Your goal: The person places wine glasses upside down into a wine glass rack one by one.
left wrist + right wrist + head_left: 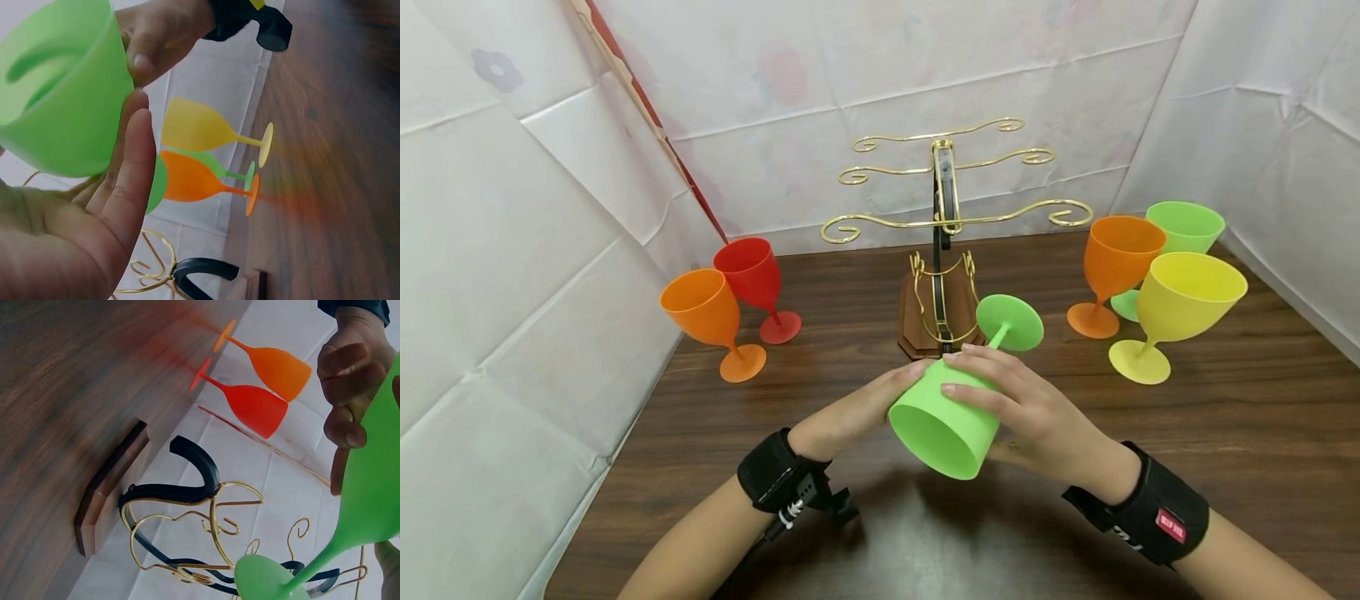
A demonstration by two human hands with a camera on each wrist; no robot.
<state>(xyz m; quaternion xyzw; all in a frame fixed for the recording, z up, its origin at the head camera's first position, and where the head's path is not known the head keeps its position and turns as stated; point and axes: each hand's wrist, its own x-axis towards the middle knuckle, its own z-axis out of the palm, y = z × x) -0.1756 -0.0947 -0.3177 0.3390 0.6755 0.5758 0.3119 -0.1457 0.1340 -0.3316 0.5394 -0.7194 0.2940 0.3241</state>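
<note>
The fingers point(985, 398) of the right hand point(1037, 412) curl over the light-green goblet point(964, 412), gripping its bowl, with the thumb on the lower side. From my distant seat I see the left hand point(865, 404) laid against the other side of that bowl, its fingers fairly straight and touching rather than wrapped. The goblet tilts between both sets of fingers, its mouth toward the wearer and its foot pointing away beyond the right fingertips.

Just past the fingers stands a gold wire rack point(946, 192) on a wooden base point(917, 329). Well left of the left fingers I have an orange goblet point(703, 312) and a red goblet point(752, 275), both upright; to the right of the right fingers, an orange goblet point(1116, 254), a green goblet point(1191, 221) and a yellow goblet point(1183, 304) stand together.

Behind the right fingers, the black wristband point(1150, 508) carries a red tag point(1171, 525) with pale letters (too blurred for me to read reliably).
</note>
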